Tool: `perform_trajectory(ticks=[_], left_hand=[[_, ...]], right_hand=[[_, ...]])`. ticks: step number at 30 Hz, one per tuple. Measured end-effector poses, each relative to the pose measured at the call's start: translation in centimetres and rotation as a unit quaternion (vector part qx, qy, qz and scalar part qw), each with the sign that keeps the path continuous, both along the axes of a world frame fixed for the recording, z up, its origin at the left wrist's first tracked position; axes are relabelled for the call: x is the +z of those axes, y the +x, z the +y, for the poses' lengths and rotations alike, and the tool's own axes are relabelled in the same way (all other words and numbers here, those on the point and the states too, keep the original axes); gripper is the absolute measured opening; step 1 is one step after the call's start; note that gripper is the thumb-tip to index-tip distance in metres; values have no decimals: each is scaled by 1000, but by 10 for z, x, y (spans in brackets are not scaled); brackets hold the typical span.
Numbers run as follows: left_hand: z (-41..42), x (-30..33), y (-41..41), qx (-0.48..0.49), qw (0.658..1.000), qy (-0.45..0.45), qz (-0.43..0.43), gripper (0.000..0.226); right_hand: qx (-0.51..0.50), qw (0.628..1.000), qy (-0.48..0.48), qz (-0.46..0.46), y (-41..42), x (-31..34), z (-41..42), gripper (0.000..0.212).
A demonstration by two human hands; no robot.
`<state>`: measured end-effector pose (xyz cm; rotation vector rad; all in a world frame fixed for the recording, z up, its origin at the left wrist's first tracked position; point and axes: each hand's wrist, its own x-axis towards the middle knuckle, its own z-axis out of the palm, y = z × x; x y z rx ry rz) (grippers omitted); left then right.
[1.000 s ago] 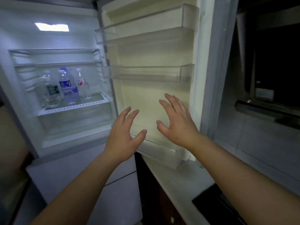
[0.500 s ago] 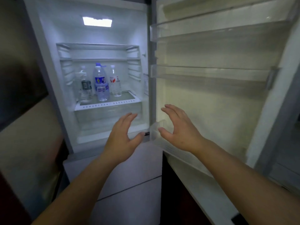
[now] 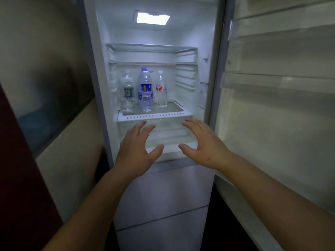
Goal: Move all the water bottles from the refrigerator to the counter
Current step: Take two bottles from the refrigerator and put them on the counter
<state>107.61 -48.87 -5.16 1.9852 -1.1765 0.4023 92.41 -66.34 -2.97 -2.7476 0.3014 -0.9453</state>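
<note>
Nearest, our left hand [image 3: 137, 151] and right hand [image 3: 203, 147] hover apart, fingers spread, holding nothing, just short of the refrigerator [image 3: 159, 42]. We should reach over the shelf [image 3: 154, 115] lip and grip each bottle round its body. On that shelf stand the dark-label bottle [image 3: 127, 93], blue-label bottles [image 3: 145, 91] and red-label bottle [image 3: 161, 91].

The person's two forearms are bare, with no sleeves showing. The left hand [image 3: 137, 151] and right hand [image 3: 204, 147] wear no gloves, rings, or watch.
</note>
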Motion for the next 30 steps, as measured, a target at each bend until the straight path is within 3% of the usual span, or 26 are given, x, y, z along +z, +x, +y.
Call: perform_trajectory(ticks=[7,16,21,30], left_hand=[[-14,2,40,37,999,-11,36,67],[-56,20,89,89,996,13,22,67],[-79,29,110,108,992,-7,69,74],[-110,29,152,117,989,-46,77,64]], right_hand=[[39,999,6,6,57,10,-31,72],[65,997,29,-17,130,20,-84,67],[87,995,44,-28,161,19,-108,67],[106,992,66,-27,217,14,-128,63]])
